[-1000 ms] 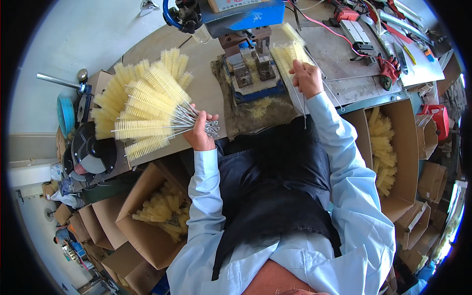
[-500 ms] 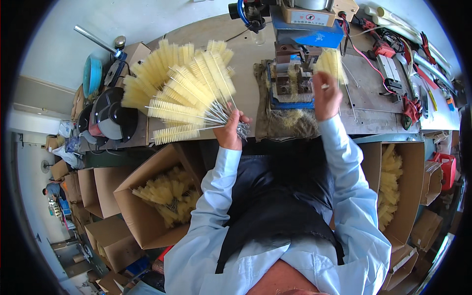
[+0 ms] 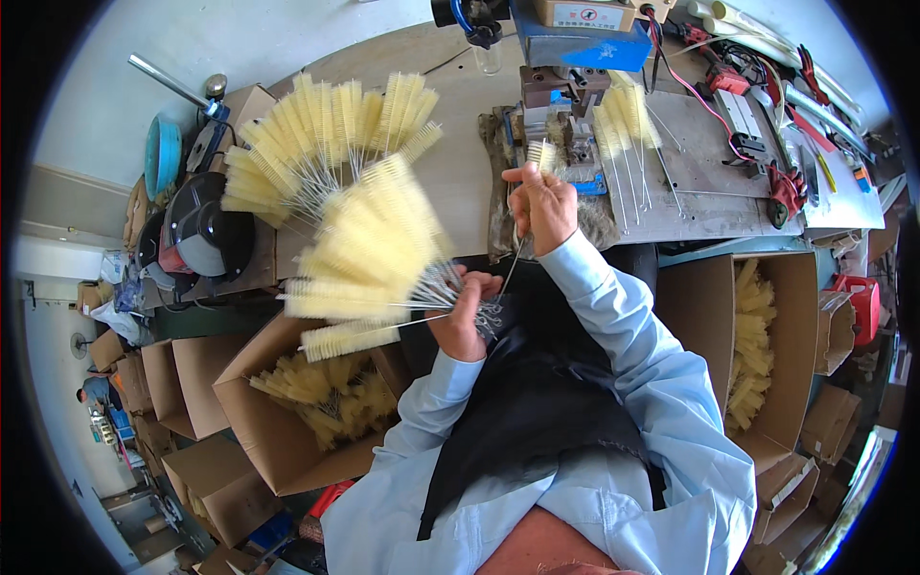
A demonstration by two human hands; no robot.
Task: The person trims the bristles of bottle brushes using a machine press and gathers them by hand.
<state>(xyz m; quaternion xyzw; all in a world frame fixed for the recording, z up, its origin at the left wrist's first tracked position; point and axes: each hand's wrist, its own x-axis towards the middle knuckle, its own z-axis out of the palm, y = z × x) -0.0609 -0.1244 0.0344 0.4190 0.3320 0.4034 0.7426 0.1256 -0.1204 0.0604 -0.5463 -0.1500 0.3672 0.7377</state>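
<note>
My left hand (image 3: 465, 311) is closed round the wire stems of a fanned bunch of yellow bottle brushes (image 3: 374, 244), held in front of the table edge. Their looped ends stick out past my fingers. With my right hand (image 3: 544, 206) I grip a single bottle brush (image 3: 541, 153); its bristle tip shows above my fingers and its wire runs down toward my left hand. Behind the left bunch, more yellow brushes (image 3: 316, 125) lie fanned out on the table. A few others (image 3: 628, 120) rest right of the machine fixture (image 3: 561, 125), stems toward me.
A blue-fronted machine (image 3: 585, 50) stands at the back. On the left is a black grinder-like machine (image 3: 206, 230). Cardboard boxes of brushes stand below, left (image 3: 244, 422) and right (image 3: 800, 345). Tools and red gloves (image 3: 788, 192) lie at the right; a person (image 3: 96, 391) is far left.
My right hand has moved left and toward me from beside the fixture and now holds one brush. My left hand with its bunch has come lower, toward my body.
</note>
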